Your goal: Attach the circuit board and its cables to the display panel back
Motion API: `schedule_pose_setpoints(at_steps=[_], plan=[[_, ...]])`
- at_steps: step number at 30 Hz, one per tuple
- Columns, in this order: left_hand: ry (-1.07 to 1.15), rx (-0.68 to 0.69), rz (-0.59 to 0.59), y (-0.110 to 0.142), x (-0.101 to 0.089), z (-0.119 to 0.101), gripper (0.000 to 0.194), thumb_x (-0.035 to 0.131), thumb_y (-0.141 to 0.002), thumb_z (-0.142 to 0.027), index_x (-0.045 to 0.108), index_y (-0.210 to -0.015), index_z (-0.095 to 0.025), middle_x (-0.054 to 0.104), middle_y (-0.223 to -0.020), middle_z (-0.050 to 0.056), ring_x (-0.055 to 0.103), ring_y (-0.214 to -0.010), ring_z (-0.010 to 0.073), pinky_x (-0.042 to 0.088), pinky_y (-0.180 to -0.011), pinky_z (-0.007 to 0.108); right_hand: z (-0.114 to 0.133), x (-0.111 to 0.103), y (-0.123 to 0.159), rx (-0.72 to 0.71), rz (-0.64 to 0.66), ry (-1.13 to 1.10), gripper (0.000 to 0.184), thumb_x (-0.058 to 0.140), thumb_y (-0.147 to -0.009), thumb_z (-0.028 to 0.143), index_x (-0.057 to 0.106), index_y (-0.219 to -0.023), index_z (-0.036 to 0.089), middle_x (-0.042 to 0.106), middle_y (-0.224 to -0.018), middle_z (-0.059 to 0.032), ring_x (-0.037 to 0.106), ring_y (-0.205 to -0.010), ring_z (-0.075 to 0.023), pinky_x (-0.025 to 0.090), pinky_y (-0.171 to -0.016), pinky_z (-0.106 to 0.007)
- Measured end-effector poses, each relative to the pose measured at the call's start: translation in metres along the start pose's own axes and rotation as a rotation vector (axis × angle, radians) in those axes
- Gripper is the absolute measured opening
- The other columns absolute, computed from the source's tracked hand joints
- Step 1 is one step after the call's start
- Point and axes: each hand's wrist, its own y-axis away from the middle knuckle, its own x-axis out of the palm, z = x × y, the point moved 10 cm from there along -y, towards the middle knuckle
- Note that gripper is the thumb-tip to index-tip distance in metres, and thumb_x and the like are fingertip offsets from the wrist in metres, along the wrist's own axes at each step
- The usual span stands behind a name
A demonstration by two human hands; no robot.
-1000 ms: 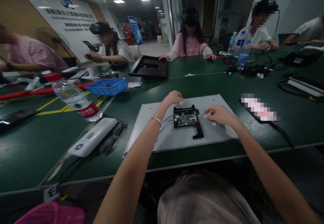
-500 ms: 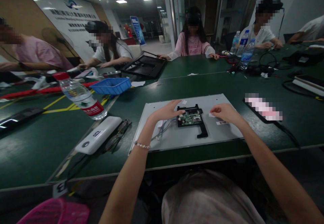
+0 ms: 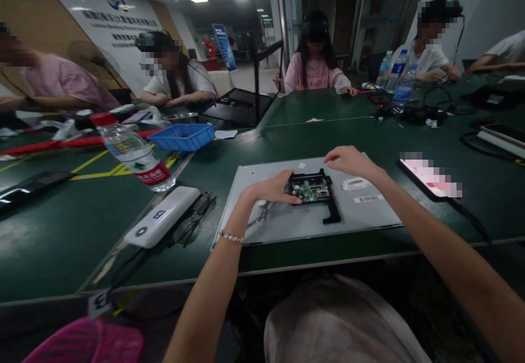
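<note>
A pale metal panel (image 3: 279, 230) lies flat on the table before me. On its middle sits a black bracket (image 3: 334, 210) framing a green circuit board (image 3: 309, 191). My left hand (image 3: 273, 188) grips the bracket's left side, with the thumb at the lower corner and the fingers at the upper one. Thin grey cables (image 3: 262, 215) run out under that hand. Above the bracket's upper right corner is my right hand (image 3: 353, 162), its fingers loosely bent and slightly apart, nothing visible in them. Right of the bracket are a small white piece (image 3: 355, 183) and a barcode label (image 3: 368, 199).
Left of the panel are glasses (image 3: 192, 218), a white power bank (image 3: 162, 215), a water bottle (image 3: 139, 155) and a blue tray (image 3: 184, 136). A phone (image 3: 430, 180) with a cable lies on the right. Several people sit around the green table (image 3: 287, 139); one tilts a black frame (image 3: 257, 84).
My right hand has moved up and left, from beside the white piece to above the bracket's corner. My left thumb has shifted down along the bracket. Across the table, a black frame has been raised.
</note>
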Motion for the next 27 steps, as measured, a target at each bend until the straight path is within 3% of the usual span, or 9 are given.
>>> schedule_pose_setpoints(at_steps=[5, 12, 16, 20, 24, 27], plan=[[0.021, 0.046, -0.011, 0.002, -0.002, -0.008, 0.091, 0.069, -0.07, -0.056, 0.027, -0.142, -0.019, 0.039, -0.145, 0.012, 0.038, -0.134, 0.0294, 0.03, -0.11, 0.038, 0.034, 0.034, -0.051, -0.139, 0.106, 0.154, 0.027, 0.061, -0.081, 0.028, 0.072, -0.102, 0.016, 0.07, -0.104, -0.0092, 0.063, -0.095, -0.021, 0.044, -0.083, -0.026], [0.013, 0.026, 0.006, 0.002, 0.002, -0.003, 0.098, 0.067, -0.068, -0.06, 0.028, -0.142, -0.009, 0.035, -0.145, 0.021, 0.036, -0.134, 0.0316, 0.03, -0.111, 0.04, 0.05, 0.063, -0.064, -0.11, 0.098, 0.335, 0.024, 0.06, -0.083, 0.029, 0.074, -0.099, 0.017, 0.071, -0.102, -0.0132, 0.065, -0.096, -0.0258, 0.046, -0.078, -0.03], [0.006, -0.011, 0.009, 0.001, 0.004, 0.002, 0.103, 0.066, -0.066, -0.064, 0.025, -0.143, -0.008, 0.028, -0.15, 0.021, 0.03, -0.138, 0.0331, 0.027, -0.113, 0.041, 0.057, 0.062, -0.061, -0.117, 0.077, 0.428, 0.026, 0.05, -0.089, 0.023, 0.075, -0.093, 0.015, 0.072, -0.097, -0.0156, 0.066, -0.09, -0.0251, 0.047, -0.076, -0.031], [-0.016, -0.036, 0.042, 0.001, 0.008, 0.006, 0.106, 0.063, -0.068, -0.065, 0.019, -0.145, -0.006, 0.022, -0.152, 0.022, 0.026, -0.14, 0.032, 0.023, -0.115, 0.038, 0.057, 0.047, -0.052, -0.13, 0.044, 0.491, 0.031, 0.043, -0.092, 0.02, 0.073, -0.094, 0.01, 0.071, -0.1, -0.0177, 0.065, -0.091, -0.0247, 0.046, -0.077, -0.031], [-0.025, -0.041, 0.065, 0.001, 0.011, 0.009, 0.109, 0.061, -0.069, -0.067, 0.013, -0.146, -0.005, 0.018, -0.154, 0.022, 0.022, -0.141, 0.0313, 0.02, -0.115, 0.037, 0.034, 0.028, -0.042, -0.056, 0.033, 0.523, 0.031, 0.043, -0.09, 0.016, 0.073, -0.091, 0.006, 0.069, -0.099, -0.0231, 0.065, -0.093, -0.0284, 0.046, -0.077, -0.034], [-0.044, -0.049, 0.086, 0.0, 0.013, 0.013, 0.113, 0.058, -0.069, -0.071, 0.009, -0.147, -0.005, 0.014, -0.155, 0.021, 0.02, -0.142, 0.0315, 0.019, -0.115, 0.035, 0.01, 0.023, -0.033, 0.045, 0.059, 0.554, 0.029, 0.045, -0.088, 0.015, 0.073, -0.091, 0.009, 0.07, -0.098, -0.0218, 0.066, -0.093, -0.0289, 0.047, -0.078, -0.035]])
